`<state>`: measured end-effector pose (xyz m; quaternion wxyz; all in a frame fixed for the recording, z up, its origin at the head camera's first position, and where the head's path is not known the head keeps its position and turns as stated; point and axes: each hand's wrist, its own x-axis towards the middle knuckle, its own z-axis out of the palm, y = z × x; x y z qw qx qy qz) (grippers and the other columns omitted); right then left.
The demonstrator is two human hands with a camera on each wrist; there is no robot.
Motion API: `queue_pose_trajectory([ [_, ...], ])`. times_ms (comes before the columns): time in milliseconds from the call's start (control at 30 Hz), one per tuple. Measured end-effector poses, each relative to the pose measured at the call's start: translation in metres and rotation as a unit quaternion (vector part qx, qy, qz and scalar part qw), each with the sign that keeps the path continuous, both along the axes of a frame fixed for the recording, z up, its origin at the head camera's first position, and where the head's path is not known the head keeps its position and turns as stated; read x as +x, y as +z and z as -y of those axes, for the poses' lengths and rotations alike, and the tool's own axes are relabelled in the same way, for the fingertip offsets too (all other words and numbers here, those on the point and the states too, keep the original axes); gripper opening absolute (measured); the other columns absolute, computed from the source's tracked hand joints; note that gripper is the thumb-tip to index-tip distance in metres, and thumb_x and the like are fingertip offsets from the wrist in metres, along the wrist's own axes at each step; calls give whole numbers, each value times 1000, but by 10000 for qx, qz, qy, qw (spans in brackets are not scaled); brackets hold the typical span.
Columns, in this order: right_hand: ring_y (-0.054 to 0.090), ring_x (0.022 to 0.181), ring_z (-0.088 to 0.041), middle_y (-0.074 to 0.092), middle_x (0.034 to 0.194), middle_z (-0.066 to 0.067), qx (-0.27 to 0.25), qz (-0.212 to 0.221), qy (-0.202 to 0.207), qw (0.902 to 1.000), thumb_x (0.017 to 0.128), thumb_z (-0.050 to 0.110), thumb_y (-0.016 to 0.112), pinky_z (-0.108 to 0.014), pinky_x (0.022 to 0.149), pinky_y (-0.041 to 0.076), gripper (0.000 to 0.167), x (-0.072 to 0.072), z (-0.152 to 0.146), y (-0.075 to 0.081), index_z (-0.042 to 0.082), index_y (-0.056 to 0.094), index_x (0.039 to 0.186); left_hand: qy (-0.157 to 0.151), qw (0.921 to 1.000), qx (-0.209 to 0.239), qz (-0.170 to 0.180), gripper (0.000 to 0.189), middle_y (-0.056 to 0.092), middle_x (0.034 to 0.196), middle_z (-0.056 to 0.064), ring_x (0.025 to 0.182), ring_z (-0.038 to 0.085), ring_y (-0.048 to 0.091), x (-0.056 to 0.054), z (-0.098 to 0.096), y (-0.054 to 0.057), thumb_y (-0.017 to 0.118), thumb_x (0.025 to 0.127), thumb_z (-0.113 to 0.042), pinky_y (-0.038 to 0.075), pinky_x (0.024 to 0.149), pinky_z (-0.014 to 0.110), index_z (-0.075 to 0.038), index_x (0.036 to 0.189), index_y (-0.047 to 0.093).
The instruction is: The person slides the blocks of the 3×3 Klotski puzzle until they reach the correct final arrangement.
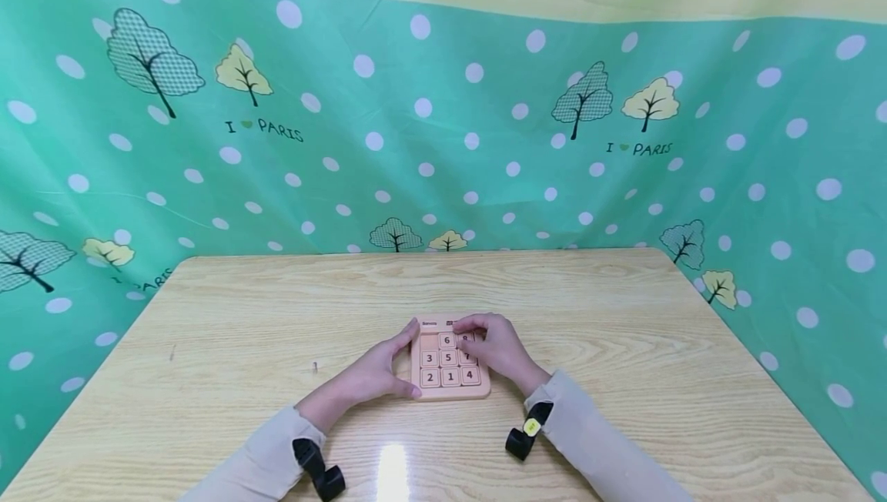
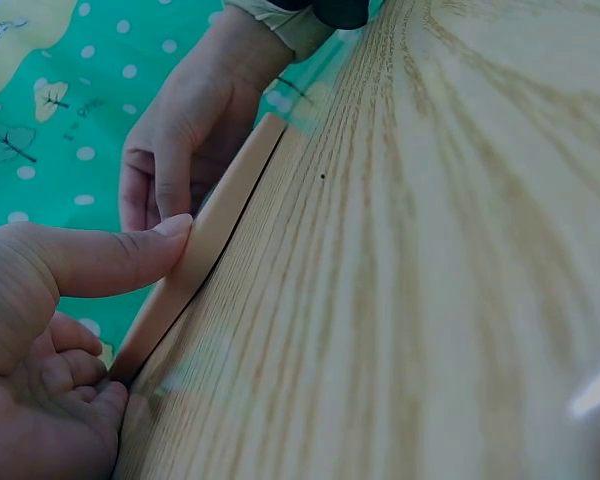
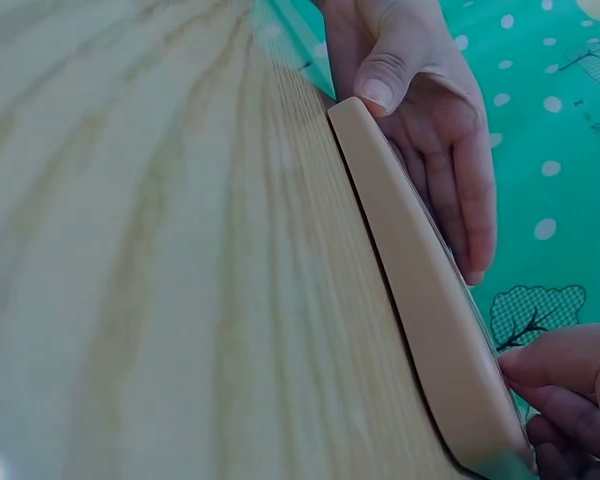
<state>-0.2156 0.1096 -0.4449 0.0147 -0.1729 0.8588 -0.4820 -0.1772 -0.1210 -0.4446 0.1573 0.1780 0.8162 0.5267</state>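
It looks like a curtained booth: green dotted cloth (image 1: 495,90) surrounds a wood-grain table (image 1: 589,294) on 3 sides.

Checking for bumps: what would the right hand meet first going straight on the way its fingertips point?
Probably the number 6 tile; the right hand might pass over it, as fingertip height is unclear.

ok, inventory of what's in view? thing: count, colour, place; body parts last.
puzzle board: 1, pale peach, on the table
number tiles: 8, pale peach, dark-numbered, in the board; top-left slot bare
table: 1, light wood, under the board
curtain: 1, dotted green and yellow, behind and beside the table
wrist cameras: 2, black, one each arm; yellow label on the right one
sleeves: 2, pale beige, both forearms
left hand: 1, bare, touching the board's left edge
right hand: 1, bare, over the board's upper right
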Motion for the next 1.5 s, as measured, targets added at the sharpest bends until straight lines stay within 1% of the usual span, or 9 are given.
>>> queue_pose_trajectory([
  [133, 58, 101, -22, 69, 99, -2, 71, -89, -10, 9999, 79, 4, 71, -41, 93, 45, 20, 1, 2, 0, 8, 71, 98, -1, 10000, 5, 16, 109, 9, 157, 12, 143, 28, 9, 1, 0, 1, 83, 65, -8, 4, 116, 44, -2, 149, 15],
  [300, 58, 101, -22, 69, 102, -3, 70, -136, -4, 9999, 78, 2, 70, -41, 93, 45, 20, 1, 5, 0, 7, 71, 98, -4, 10000, -62, -59, 108, 10, 157, 13, 143, 28, 10, 1, 1, 2, 82, 65, -8, 5, 116, 44, -2, 149, 14],
  [500, 60, 104, -23, 69, 103, -5, 54, -50, 73, 9999, 79, 0, 69, -41, 96, 46, 22, 2, 10, 1, 6, 71, 100, -12, 9999, -106, -77, 108, 10, 157, 12, 143, 28, 10, 1, 1, 1, 82, 66, -9, 5, 116, 44, -2, 149, 14],
  [700, 61, 102, -25, 69, 101, -7, -21, -111, 213, 9997, 79, -1, 69, -42, 94, 48, 20, 3, 16, 3, 4, 72, 99, -33, 10000, -34, -61, 108, 10, 157, 12, 143, 28, 9, 1, 1, 1, 82, 66, -9, 5, 116, 44, -2, 149, 15],
  [967, 61, 97, -22, 70, 100, -7, -59, -72, 258, 9996, 80, 2, 69, -38, 87, 51, 19, 4, 24, 5, 3, 72, 99, -45, 10000, 0, -11, 108, 9, 157, 13, 143, 28, 9, 1, 1, 2, 82, 66, -9, 6, 116, 43, -2, 149, 14],
  [1200, 58, 94, -18, 69, 99, -4, 26, -136, 288, 9995, 82, 5, 69, -32, 83, 49, 18, 5, 25, 4, 6, 73, 99, -91, 9999, 43, -20, 108, 9, 157, 13, 143, 27, 9, 0, 1, 0, 82, 67, -9, 6, 116, 42, -2, 149, 14],
  [1400, 56, 95, -16, 67, 100, -2, 43, -21, 276, 9996, 83, 7, 69, -31, 83, 48, 18, 4, 26, 3, 7, 72, 101, -65, 10000, 54, -9, 108, 9, 157, 13, 143, 27, 9, 1, 1, 1, 82, 66, -8, 5, 116, 42, -2, 149, 14],
  [1500, 56, 96, -16, 67, 101, -2, 35, -53, 309, 9995, 84, 7, 69, -31, 84, 48, 18, 5, 25, 4, 7, 72, 101, -48, 10000, 48, -14, 108, 9, 157, 13, 143, 27, 10, 1, 1, 1, 82, 65, -8, 5, 116, 43, -2, 149, 15],
])
